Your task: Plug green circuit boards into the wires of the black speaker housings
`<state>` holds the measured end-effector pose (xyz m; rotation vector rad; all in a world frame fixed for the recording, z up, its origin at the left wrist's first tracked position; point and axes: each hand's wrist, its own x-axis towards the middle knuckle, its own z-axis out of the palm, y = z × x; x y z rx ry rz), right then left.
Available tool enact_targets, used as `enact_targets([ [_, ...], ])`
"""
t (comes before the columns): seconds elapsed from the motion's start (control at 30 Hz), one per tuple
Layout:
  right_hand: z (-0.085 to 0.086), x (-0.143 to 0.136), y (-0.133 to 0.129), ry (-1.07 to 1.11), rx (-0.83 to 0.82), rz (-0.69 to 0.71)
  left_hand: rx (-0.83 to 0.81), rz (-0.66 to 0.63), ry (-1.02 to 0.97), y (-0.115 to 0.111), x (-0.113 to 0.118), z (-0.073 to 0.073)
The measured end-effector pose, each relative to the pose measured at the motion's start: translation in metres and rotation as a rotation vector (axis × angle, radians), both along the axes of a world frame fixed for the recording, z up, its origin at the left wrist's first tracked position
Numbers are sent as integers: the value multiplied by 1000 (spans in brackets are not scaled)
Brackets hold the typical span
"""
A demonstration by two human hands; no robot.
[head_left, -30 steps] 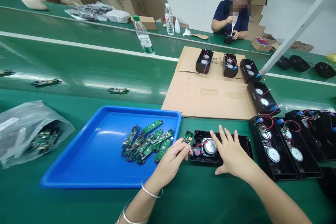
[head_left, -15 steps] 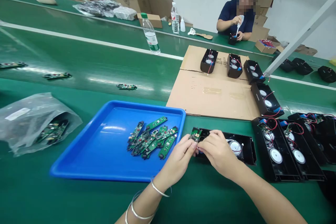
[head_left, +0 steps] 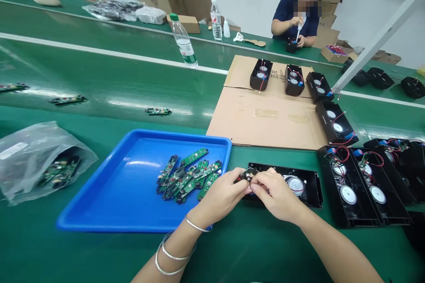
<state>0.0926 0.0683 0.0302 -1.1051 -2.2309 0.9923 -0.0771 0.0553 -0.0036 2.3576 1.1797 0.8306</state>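
Note:
Between the fingers of my left hand [head_left: 223, 195] is a small circuit board [head_left: 249, 173], held over one end of a black speaker housing [head_left: 311, 182]. My right hand [head_left: 279, 196] is closed, thumb and fingertips pinched at the board's near side. Whatever those fingertips hold is too small and covered to name. A round white-grey speaker [head_left: 295, 185] shows inside the housing, right of my fingers; my hands hide its left part. To the left, a blue tray [head_left: 109, 194] bears a pile of green circuit boards [head_left: 189, 177].
A clear bag [head_left: 29, 159] of boards lies far left. Single boards [head_left: 158, 111] lie on the green belt behind. More speaker housings [head_left: 348, 190] stand right and on the cardboard sheet [head_left: 265, 128]. A water bottle [head_left: 184, 44] stands behind. Across, a person [head_left: 295, 17] works on a housing.
The board in my left hand has tilted, its flat green face now turned away. My right fingertips have drawn in closer to it. The view has shifted slightly.

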Motion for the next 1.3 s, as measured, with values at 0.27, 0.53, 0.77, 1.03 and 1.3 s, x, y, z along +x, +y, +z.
enact_targets([
  [0.27, -7, 1, 1, 44, -22, -5, -110, -38, -44, 3, -3, -1],
  [0.53, -6, 4, 2, -73, 91, 57, -340, -9, -169, 2, -1, 3],
  [0.77, -10, 1, 5, -8, 177, -7, -397, 120, -247, 3, 2, 3],
  [1.03, -12, -3, 5, 17, 131, -38, -353, 109, -264, 3, 8, 0],
  [1.3, -13, -1, 5, 64, -18, -44, -329, 38, -243, 4, 5, 0],
])
